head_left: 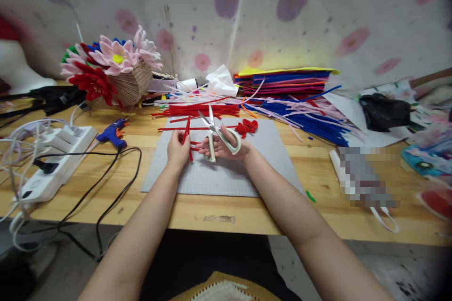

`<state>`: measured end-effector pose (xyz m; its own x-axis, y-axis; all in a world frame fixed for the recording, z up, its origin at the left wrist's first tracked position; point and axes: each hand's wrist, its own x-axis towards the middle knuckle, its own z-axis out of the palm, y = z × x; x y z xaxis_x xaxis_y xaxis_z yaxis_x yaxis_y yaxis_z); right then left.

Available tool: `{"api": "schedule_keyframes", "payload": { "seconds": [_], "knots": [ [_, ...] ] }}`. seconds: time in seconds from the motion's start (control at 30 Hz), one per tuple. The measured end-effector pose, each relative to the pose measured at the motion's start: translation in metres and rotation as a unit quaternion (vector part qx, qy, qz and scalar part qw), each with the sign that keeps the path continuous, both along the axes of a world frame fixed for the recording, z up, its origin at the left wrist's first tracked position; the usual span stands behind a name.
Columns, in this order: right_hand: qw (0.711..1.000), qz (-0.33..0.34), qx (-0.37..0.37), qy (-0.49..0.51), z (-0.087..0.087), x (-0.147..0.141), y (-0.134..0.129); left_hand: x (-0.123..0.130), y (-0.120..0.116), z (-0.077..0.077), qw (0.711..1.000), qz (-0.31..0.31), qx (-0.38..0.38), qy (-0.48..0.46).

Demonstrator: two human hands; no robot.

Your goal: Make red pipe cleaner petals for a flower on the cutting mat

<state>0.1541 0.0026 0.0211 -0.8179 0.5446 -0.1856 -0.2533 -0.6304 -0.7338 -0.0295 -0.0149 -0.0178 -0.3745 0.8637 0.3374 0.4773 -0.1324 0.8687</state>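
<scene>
My left hand (178, 149) is closed round short red pipe cleaners (187, 132) over the left part of a grey cutting mat (226, 181). In my right hand (229, 146) are scissors (211, 127) with pale handles, blades parted and pointing away from me. My right palm faces up, with the handles hooked on the fingers. Between the hands, red pieces (194, 146) reach toward my right fingertips; whether those fingers touch them is unclear. Behind the hands, a red pipe-cleaner flower (247, 127) on a long red stem (167, 129) lies across the mat.
Pipe cleaners in red, white and blue (318, 124) lie behind the mat. At the left are a blue glue gun (113, 133), a white power strip (52, 169), looped cables and a flower basket (129, 85). A black bag (384, 112) is at the right.
</scene>
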Motion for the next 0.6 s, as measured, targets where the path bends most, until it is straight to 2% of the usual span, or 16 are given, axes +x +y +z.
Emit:
{"api": "schedule_keyframes", "payload": {
  "seconds": [0.13, 0.2, 0.3, 0.5, 0.6],
  "knots": [
    [0.995, 0.097, -0.022, -0.001, -0.011, -0.005, -0.005, 0.0, -0.001, 0.002, 1.0, 0.001, 0.002, 0.005],
    [0.993, 0.116, -0.031, -0.005, -0.014, -0.006, -0.004, 0.001, -0.001, 0.002, 1.0, 0.0, 0.004, 0.012],
    [0.993, 0.112, -0.035, -0.009, -0.017, -0.006, 0.0, 0.002, -0.002, 0.001, 0.999, -0.039, 0.004, 0.019],
    [0.996, 0.081, -0.037, 0.003, -0.022, -0.002, 0.008, 0.006, -0.004, -0.001, 0.985, -0.168, -0.041, -0.025],
    [0.998, 0.052, -0.027, 0.03, -0.023, -0.001, 0.01, 0.011, -0.009, 0.003, 0.98, -0.179, -0.079, -0.043]
  ]
}}
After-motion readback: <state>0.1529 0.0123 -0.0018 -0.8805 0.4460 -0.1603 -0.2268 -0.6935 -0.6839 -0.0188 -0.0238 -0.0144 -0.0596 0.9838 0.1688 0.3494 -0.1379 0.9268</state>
